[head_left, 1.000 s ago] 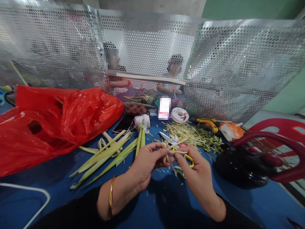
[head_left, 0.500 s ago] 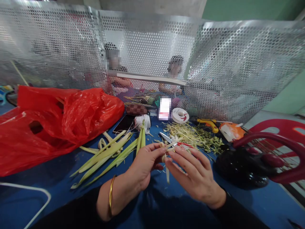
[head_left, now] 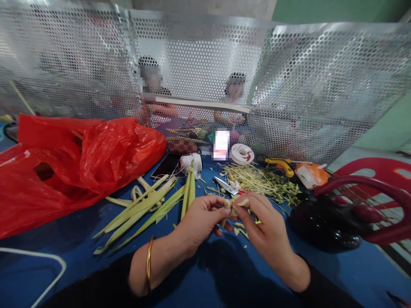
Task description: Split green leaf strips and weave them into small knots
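My left hand (head_left: 199, 220) and my right hand (head_left: 263, 224) meet above the blue table (head_left: 224, 273), both pinching a small folded piece of pale leaf strip (head_left: 236, 203) between fingertips. A gold bangle (head_left: 149, 263) circles my left wrist. Long green and yellow leaf strips (head_left: 144, 209) lie fanned out just left of my hands. Scissors (head_left: 229, 187) with red handles rest right behind my fingers, and yellow-handled scissors (head_left: 257, 221) peek from under my right hand.
A red plastic bag (head_left: 73, 162) fills the left. A pile of leaf trimmings (head_left: 263, 182), tape roll (head_left: 242, 154), yellow glue gun (head_left: 281, 164), phone (head_left: 167, 164) and black kettle with red handle (head_left: 327, 222) stand around. A perforated metal screen (head_left: 289, 85) walls the back, with two people behind it.
My right hand spread open over the strip half a second ago and has now closed back into a pinch on it. Both hands sit slightly closer together.
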### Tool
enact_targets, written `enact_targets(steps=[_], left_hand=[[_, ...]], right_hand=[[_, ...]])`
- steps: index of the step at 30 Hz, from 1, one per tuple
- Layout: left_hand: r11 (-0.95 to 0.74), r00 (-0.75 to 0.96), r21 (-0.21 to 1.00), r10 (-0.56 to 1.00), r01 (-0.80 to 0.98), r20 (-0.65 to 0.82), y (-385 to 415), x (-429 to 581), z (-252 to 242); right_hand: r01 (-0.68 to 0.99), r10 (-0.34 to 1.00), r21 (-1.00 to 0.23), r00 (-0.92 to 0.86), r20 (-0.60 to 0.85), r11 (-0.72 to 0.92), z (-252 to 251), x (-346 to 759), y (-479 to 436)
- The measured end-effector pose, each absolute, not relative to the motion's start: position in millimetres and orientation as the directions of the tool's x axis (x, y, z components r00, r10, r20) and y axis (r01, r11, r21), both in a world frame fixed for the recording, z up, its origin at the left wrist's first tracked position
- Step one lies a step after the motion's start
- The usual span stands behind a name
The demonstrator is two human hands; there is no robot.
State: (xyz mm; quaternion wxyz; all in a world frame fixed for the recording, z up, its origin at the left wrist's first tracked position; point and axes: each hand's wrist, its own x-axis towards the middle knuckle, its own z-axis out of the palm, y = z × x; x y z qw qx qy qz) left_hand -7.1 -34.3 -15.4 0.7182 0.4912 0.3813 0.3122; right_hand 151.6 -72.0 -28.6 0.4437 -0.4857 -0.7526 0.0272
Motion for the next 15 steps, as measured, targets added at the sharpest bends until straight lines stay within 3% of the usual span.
enact_targets(steps=[8,15], left_hand=[[0.278,0.523,0.960,0.823,-0.029,-0.222,-34.8,-6.9,-15.1],[0.296,0.523,0.955,0.816,-0.013,-0.246,-36.8,-6.4,-17.5]], right_hand=[[0.606,0.882,-0.708,0.025,0.471,0.362,-30.7,150.1,-72.6],[0.604,0.907,-0.740,0.067,0.416,0.295,-34.8,147.1,-72.6]])
